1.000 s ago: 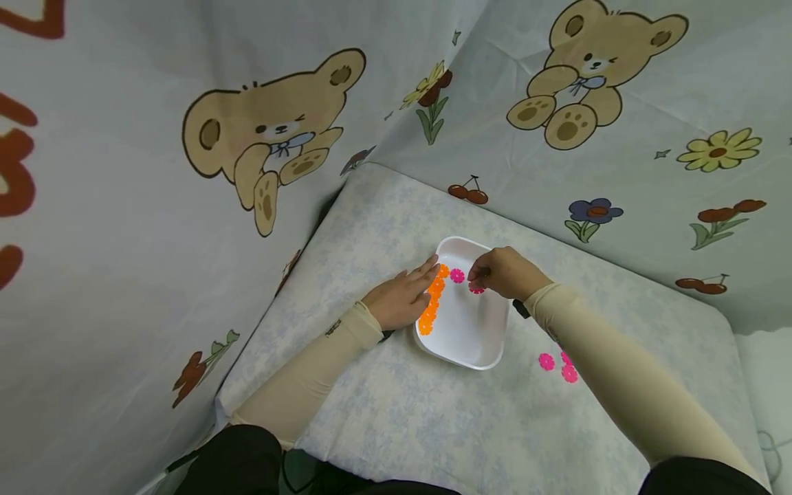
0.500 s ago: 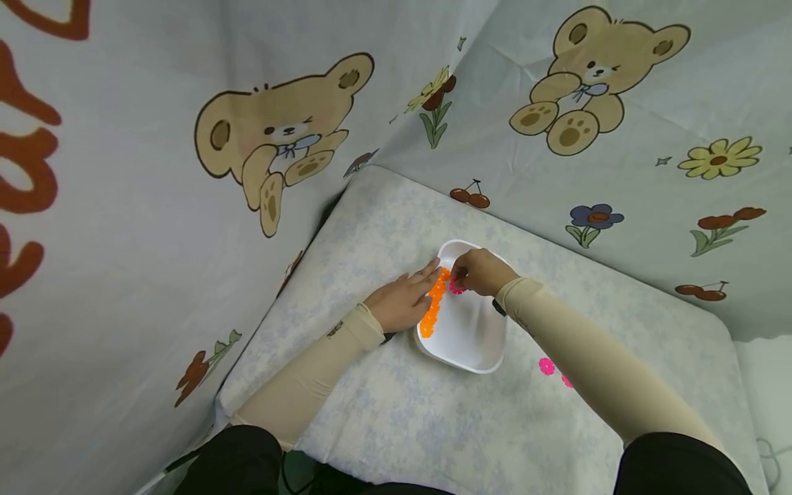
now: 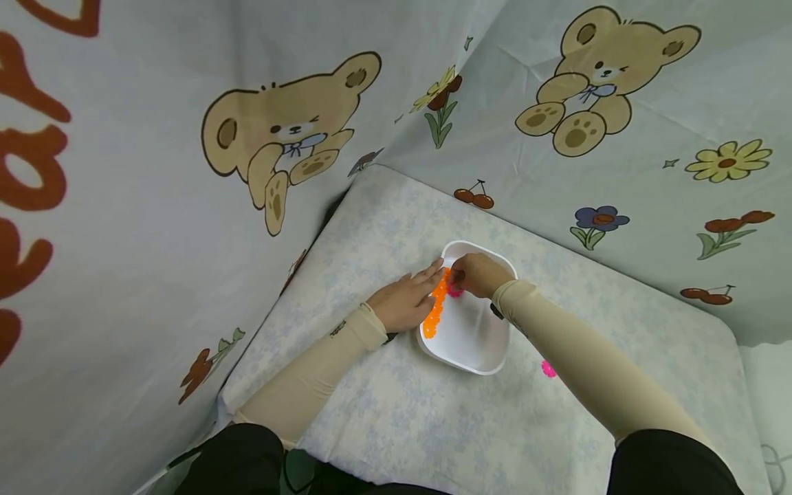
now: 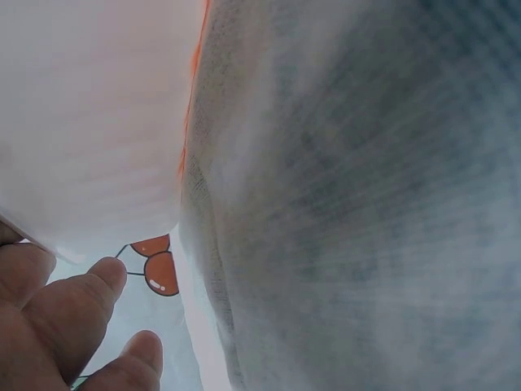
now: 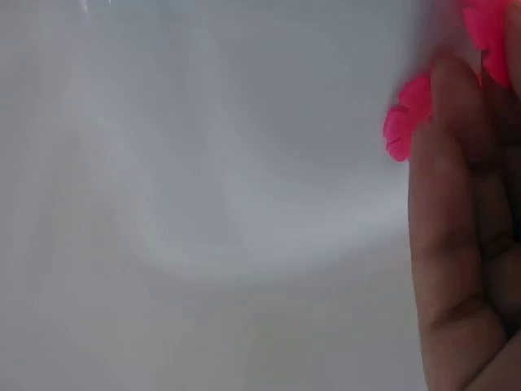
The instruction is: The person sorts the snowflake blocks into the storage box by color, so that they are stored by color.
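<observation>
In the head view, a white tray [image 3: 467, 344] lies on the table. Along its left inner side runs a column of orange flower-shaped pieces [image 3: 435, 313]. My left hand [image 3: 402, 302] rests at the tray's left rim with fingers extended; in the left wrist view its fingers [image 4: 69, 309] are beside the tray wall [image 4: 89, 147]. Inside the tray, my right hand [image 3: 479, 273] pinches a pink flower-shaped piece [image 5: 490, 37], its fingertips close to the orange column. Another pink flower piece [image 5: 407, 118] shows beside those fingers in the right wrist view. The right hand partly hides both pieces.
One loose pink flower piece [image 3: 548, 369] lies on the table right of the tray, beside the right forearm. A patterned cloth [image 3: 396, 412] covers the table. Printed bear curtains [image 3: 495, 165] stand along its left and far sides.
My right hand has moved left inside the tray with the pink piece, toward the orange column. The right forearm now covers some loose pink pieces. My left hand has stayed at the rim.
</observation>
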